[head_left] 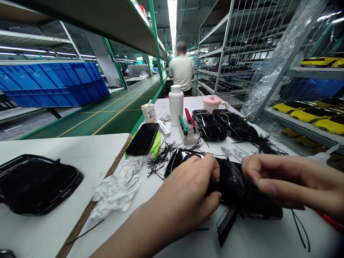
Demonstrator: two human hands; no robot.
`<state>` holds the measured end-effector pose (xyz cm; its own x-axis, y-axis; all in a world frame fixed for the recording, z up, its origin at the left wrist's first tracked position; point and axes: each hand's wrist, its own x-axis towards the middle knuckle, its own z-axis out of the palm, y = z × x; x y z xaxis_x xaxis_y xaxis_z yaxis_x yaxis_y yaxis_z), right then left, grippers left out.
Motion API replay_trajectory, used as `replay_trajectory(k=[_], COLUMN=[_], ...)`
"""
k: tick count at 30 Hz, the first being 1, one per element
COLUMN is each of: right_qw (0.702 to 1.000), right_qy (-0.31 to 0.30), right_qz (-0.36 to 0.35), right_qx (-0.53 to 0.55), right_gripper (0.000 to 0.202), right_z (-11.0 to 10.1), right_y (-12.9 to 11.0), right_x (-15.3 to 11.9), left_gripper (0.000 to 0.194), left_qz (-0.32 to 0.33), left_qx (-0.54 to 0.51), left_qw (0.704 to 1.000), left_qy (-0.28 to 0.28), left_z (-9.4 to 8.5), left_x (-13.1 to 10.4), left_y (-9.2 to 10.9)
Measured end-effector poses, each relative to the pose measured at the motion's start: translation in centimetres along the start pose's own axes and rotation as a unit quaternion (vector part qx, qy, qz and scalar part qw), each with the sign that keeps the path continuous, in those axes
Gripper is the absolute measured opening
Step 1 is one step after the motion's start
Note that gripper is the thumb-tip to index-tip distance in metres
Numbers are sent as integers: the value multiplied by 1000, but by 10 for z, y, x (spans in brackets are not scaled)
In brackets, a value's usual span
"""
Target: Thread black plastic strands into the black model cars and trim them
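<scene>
A glossy black model car body (pixel 231 179) lies across the white table in front of me. My left hand (pixel 190 190) rests over its left half, with fingers curled down against it and thumb bent inward. At its right half is my right hand (pixel 285 179), thumb and forefinger brought close together; whatever lies between them is too small to make out. A black flap-like part (pixel 227 225) sticks out from the near side of the body. Black thin strips (pixel 163 157) are scattered behind it, and small clear pieces (pixel 232 152) lie near two more black car bodies (pixel 209 125).
Crumpled white tissue (pixel 118 186), a phone (pixel 143 139), a white bottle (pixel 176 105), a pen holder (pixel 190 136) and a pink-lidded mug (pixel 215 104) stand about. Another black body (pixel 37 184) lies left. A person (pixel 182 71) sits ahead; shelves flank the right.
</scene>
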<state>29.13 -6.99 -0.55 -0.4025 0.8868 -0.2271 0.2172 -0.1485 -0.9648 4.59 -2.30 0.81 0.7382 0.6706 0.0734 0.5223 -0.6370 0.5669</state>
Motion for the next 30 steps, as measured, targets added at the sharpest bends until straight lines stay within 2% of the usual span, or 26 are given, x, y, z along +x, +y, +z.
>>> replay_trajectory(k=[4, 7, 9, 11, 14, 18, 20, 24, 30], right_qw=[999, 988, 953, 904, 846, 781, 775, 800, 808], right_qy=[-7, 37, 74, 77, 79, 107, 106, 100, 87], right_qz=[-24, -81, -165, -252, -346, -425, -431, -399, -375], right_qx=[-24, -127, -244, -336, -398, -445, -449, -438, -445], right_gripper=[34, 22, 15, 23, 20, 8, 9, 14, 11], right_z=[0, 1, 5, 11, 21, 26, 25, 18, 15], right_y=[2, 7, 13, 18, 24, 27, 27, 28, 28], right_x=[2, 5, 11, 20, 35, 46, 45, 38, 34], left_gripper=[17, 19, 18, 18, 19, 22, 22, 24, 25], left_qz=[11, 10, 12, 7, -5, -7, -4, 0, 22], left_qx=[31, 50, 42, 27, 9, 7, 7, 17, 19], left_qw=[999, 999, 999, 999, 999, 999, 1000, 999, 999], left_qy=[8, 16, 23, 30, 34, 33, 30, 32, 35], left_z=[6, 11, 13, 13, 13, 12, 11, 11, 13], left_x=[3, 4, 4, 3, 4, 6, 8, 9, 7], left_y=[-5, -9, -11, -11, -10, -12, -12, -12, -10])
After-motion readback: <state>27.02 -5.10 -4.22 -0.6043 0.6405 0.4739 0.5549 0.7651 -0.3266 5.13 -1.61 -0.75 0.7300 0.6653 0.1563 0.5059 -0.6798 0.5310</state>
